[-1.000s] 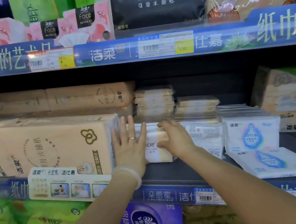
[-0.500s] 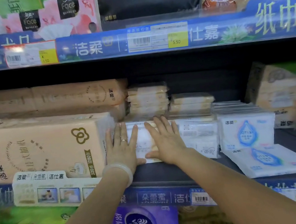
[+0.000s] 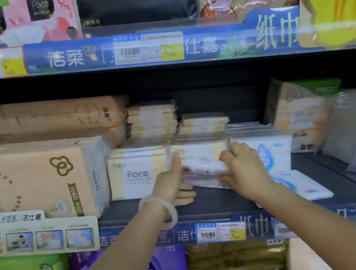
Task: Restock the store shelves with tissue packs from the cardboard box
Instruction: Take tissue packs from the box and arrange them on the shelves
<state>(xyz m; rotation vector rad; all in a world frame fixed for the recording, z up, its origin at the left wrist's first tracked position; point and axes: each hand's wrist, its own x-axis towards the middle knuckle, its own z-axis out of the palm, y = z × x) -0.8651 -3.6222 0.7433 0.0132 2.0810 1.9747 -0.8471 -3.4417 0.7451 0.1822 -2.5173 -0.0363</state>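
**Tissue pack held between both hands at middle shelf, not yet seated**

The left hand (image 3: 171,181) grips the near left end of a tissue pack (image 3: 202,172), thumb up against its front face, fingers curled beneath. The right hand (image 3: 241,167) closes over the pack's right end, fingers wrapped across the top. The pack is blurred and tilted, its front edge lifted clear of the shelf (image 3: 215,202); whether its rear edge touches the board cannot be told.

Just left stands a cream Face pack (image 3: 138,174), squared to the shelf front. Behind the held pack sits a similar pack (image 3: 199,150), with small stacked packs (image 3: 152,120) above it. To the right, white packs with a blue droplet (image 3: 265,152) sit just beside the right hand. The cardboard box is not in view.

Assessment: placement is in hand. To finish well, the pack should be levelled, slid in flush beside the Face pack and aligned with its front face. The gap appears narrow; the right hand risks dragging the droplet packs.
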